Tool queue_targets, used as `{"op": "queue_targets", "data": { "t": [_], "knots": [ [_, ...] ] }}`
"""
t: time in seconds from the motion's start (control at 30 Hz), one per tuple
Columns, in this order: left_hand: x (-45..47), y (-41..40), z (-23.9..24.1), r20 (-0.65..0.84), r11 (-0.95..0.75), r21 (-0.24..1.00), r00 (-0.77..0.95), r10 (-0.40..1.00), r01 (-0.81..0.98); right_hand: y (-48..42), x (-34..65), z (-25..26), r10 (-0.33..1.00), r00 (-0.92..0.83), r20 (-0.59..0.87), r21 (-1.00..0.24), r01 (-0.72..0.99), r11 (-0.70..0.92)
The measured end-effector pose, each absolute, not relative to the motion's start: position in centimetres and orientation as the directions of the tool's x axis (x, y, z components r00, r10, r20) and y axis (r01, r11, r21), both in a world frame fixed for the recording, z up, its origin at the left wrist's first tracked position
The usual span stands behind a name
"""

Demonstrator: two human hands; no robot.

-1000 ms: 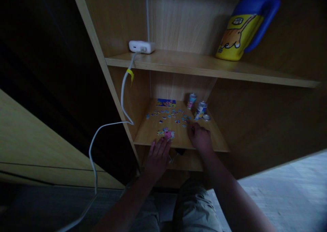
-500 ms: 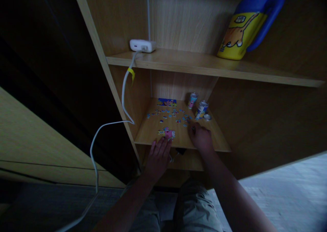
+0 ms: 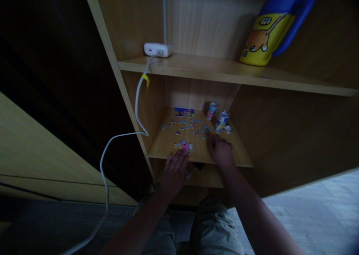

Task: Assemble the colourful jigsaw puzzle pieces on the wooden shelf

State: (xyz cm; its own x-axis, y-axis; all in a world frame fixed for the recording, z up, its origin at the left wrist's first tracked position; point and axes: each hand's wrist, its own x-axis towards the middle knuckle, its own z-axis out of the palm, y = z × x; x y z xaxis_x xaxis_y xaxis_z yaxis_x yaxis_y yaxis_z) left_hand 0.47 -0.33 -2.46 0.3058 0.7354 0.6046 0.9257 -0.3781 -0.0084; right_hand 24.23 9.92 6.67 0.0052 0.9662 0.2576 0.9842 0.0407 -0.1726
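On the lower shelf [image 3: 162, 150] lies a partly joined jigsaw puzzle [image 3: 185, 146] with a pink cartoon figure. My left hand [image 3: 176, 169] rests at the shelf's front edge, fingers stretched out, their tips at the puzzle's lower side. Loose puzzle pieces [image 3: 181, 128] are scattered behind it. My right hand [image 3: 221, 150] is closed at the right end of these pieces, fingers curled down to the board. Whatever its fingertips hold, if anything, is hidden. A printed picture card [image 3: 184, 112] lies flat at the back.
Two small printed cans [image 3: 212, 111] [image 3: 221, 121] stand at the back right, with a round lid [image 3: 228, 128] beside the nearer one. Overhead, the upper shelf [image 3: 207, 62] carries a white charger [image 3: 157, 50] and a blue-yellow bottle [image 3: 269, 30]. A white cable [image 3: 104, 172] hangs at the left.
The view has shifted very slightly. Both hands stay in nearly the same places, and no puzzle piece has visibly moved.
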Motion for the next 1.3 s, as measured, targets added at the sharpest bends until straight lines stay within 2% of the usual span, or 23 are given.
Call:
{"op": "queue_targets", "data": {
  "t": [0.73, 1.3],
  "knots": [
    [0.44, -0.42, -2.56, 0.564, -0.362, -0.016, 0.307, 0.767, 0.932, 9.92, 24.19, 6.98, 0.978, 0.019, 0.209, -0.159, 0.987, 0.015],
    [0.51, -0.25, -2.74, 0.593, -0.366, -0.012, 0.301, 0.747, 0.931, 9.95, 24.26, 6.91, 0.971, 0.007, 0.240, -0.156, 0.987, 0.032]
  ]
}}
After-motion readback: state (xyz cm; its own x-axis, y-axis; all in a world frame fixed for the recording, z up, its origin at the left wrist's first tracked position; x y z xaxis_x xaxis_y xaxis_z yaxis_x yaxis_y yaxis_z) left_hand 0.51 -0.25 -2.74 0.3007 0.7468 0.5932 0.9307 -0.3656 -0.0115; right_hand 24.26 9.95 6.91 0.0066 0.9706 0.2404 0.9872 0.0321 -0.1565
